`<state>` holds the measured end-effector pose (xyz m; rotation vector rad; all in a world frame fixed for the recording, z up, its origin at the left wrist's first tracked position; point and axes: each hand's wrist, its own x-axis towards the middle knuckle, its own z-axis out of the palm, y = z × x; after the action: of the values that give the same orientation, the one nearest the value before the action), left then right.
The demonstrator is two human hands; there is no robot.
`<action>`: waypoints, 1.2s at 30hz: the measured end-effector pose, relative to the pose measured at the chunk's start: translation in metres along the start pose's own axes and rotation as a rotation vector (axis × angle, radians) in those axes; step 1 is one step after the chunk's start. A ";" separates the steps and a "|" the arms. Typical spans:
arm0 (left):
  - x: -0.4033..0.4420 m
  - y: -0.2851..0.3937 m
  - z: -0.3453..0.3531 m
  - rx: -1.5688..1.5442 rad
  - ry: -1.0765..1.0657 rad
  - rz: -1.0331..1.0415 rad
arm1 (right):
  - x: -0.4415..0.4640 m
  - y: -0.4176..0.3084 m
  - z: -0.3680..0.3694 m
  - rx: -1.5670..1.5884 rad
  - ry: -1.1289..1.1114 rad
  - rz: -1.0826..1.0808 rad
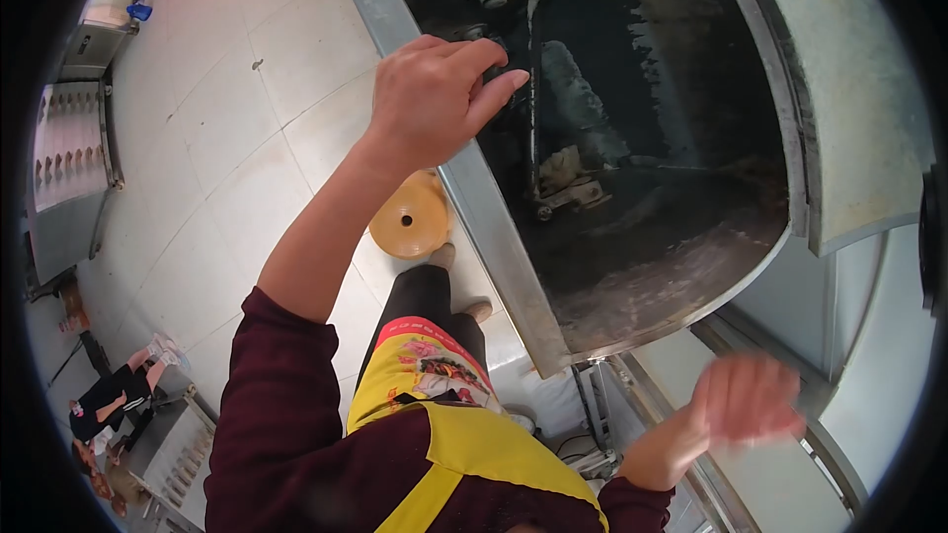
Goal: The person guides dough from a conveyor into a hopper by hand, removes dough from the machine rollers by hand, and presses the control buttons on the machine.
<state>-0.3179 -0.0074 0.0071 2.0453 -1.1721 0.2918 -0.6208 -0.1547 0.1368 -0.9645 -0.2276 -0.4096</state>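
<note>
"Toward two o'clock from the middle of the view, what's that big thing?"

"A tank (497,242) with a straight metal rim along one side, dark and stained within. Near one o'clock a slim bar (534,118) runs inside it, a short arm jutting out at either end."

"Anything else in there?"

"A beige lump (561,168) between one and two o'clock, beside the bar's lower end. I can't tell what it is."

"And the left hand (430,89)?"

"Just short of twelve, over that straight rim. Its fingers are curled, with the thumb pointing toward the bar. Whether it grips anything, or touches the rim, I can't tell."

"The right hand (750,400)?"

"At four o'clock, outside the tank and well apart from the other. It's blurred, so I can't say whether it's open or closed."

"What's round about?"

"At six, the wearer's yellow apron (494,444), between maroon sleeves (267,395). Near nine, close to the middle, a round yellow-orange object (395,232) with a dark hole, low by the wearer's feet. At eight, near the edge, another person (111,400) in dark clothes."
</note>
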 end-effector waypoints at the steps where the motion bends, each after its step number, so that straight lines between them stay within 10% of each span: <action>1: 0.000 0.000 0.001 -0.002 0.004 0.006 | -0.007 -0.001 -0.015 -0.356 0.245 -0.019; 3: 0.000 0.003 -0.001 -0.005 -0.021 -0.020 | -0.016 0.011 -0.035 -1.309 0.677 0.108; 6: 0.001 0.003 -0.002 -0.005 -0.021 -0.023 | -0.013 0.028 -0.058 -1.845 0.313 0.139; 36: 0.000 0.002 -0.001 0.010 -0.054 -0.005 | -0.008 0.042 -0.061 -1.992 0.310 0.114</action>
<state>-0.3196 -0.0071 0.0091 2.0763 -1.2000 0.2422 -0.6089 -0.1826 0.0685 -2.7905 0.7074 -0.6304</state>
